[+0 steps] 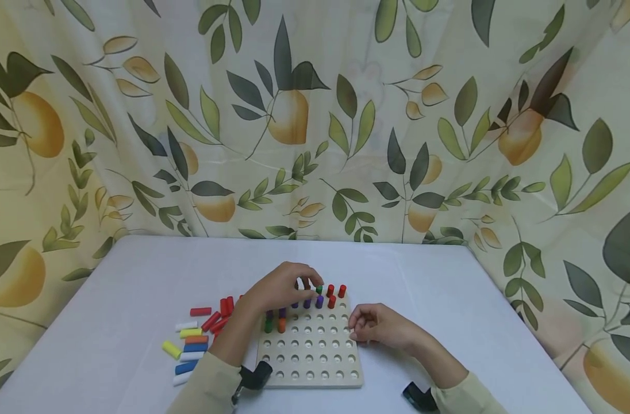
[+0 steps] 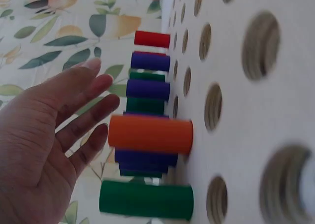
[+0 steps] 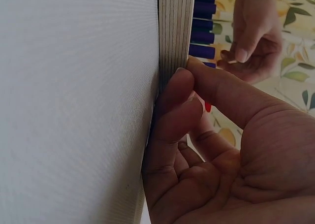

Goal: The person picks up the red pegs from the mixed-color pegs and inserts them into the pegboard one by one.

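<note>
A pale wooden pegboard [image 1: 302, 366] lies on the table, with rows of round holes. Coloured pegs stand along its back rows, among them a red peg [image 1: 342, 291] and a purple peg [image 1: 319, 301]. At its left side an orange peg [image 2: 150, 134] and a green peg [image 2: 146, 199] stand upright. Above the back pegs hovers my left hand [image 1: 286, 287], fingers loosely bent and apart; the left wrist view shows nothing held. My right hand [image 1: 379, 326] holds the board's right edge, thumb and curled fingers against the layered plywood side [image 3: 175, 27].
Loose pegs lie left of the board: several red ones, a yellow peg [image 1: 171, 349], blue pegs such as one [image 1: 186, 367], and white ones; my left forearm hides some. A white cloth [image 1: 139, 299] covers the table. A patterned curtain [image 1: 315, 172] hangs behind.
</note>
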A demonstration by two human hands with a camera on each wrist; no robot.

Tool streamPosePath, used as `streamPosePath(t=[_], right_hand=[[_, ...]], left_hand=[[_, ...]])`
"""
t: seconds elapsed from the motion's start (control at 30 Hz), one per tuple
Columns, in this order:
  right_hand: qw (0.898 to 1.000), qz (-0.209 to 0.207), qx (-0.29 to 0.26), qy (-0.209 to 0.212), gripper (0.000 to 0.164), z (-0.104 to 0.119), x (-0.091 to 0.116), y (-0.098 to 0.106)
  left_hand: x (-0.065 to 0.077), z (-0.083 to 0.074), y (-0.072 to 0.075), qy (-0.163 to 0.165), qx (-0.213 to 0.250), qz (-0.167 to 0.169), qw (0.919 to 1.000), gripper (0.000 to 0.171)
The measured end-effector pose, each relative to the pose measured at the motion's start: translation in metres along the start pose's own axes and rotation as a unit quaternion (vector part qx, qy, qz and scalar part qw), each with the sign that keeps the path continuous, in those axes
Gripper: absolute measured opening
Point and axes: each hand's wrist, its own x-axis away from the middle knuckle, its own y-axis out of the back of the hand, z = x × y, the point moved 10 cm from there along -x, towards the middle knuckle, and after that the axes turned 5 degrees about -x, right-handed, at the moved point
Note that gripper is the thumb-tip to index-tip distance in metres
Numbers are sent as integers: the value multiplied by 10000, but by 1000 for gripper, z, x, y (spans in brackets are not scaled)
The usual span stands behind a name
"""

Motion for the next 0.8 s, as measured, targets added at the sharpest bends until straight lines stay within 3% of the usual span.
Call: streamPosePath(t=[0.43, 0.8], right_hand=[[9999, -46, 110, 9, 17, 2, -1, 1], [9999, -87, 86, 5, 18, -2, 0, 0]], left_hand=[[16, 9, 11, 166, 179, -177, 9995, 20], [34, 35, 26, 297, 27, -478, 9984, 21]])
